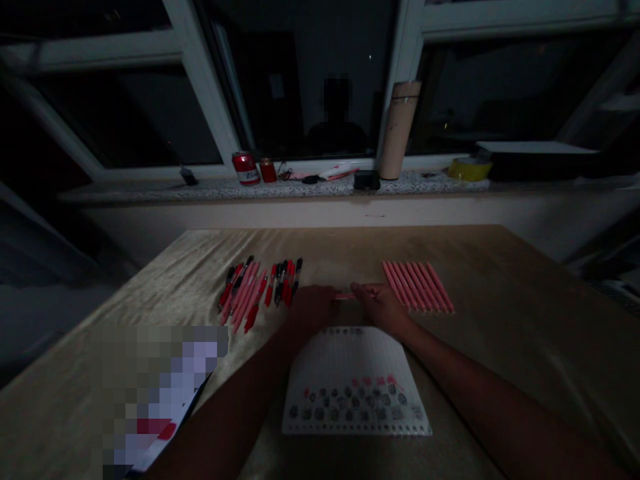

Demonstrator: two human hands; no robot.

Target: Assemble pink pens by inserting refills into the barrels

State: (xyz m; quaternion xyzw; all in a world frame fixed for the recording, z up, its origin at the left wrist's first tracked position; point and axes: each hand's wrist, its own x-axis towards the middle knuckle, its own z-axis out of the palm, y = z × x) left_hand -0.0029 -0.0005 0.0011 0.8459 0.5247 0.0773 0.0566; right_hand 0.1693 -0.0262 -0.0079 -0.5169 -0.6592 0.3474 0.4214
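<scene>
Between my two hands, just beyond the notepad, a pink pen (344, 296) is held sideways. My left hand (315, 305) is closed at its left end, and my right hand (379, 301) pinches its right end. Below the hands lies a lined sheet (345, 360) covered with small black and red scribbled marks, its punched edge toward me. To the right of my right hand, several pink pens (417, 287) lie side by side in a neat row. Left of my left hand is a looser pile of pink, red and black pens (243, 293), with a smaller cluster of red and black pens (284, 281) beside it.
A cloth-covered table (500, 373) spreads under everything. A blurred-out flat item (185, 393) lies at the left. Along the granite sill (310, 193) stand a red can (246, 168), a small red jar (268, 170), a tall pinkish flask (400, 130) and a yellow tape roll (469, 169).
</scene>
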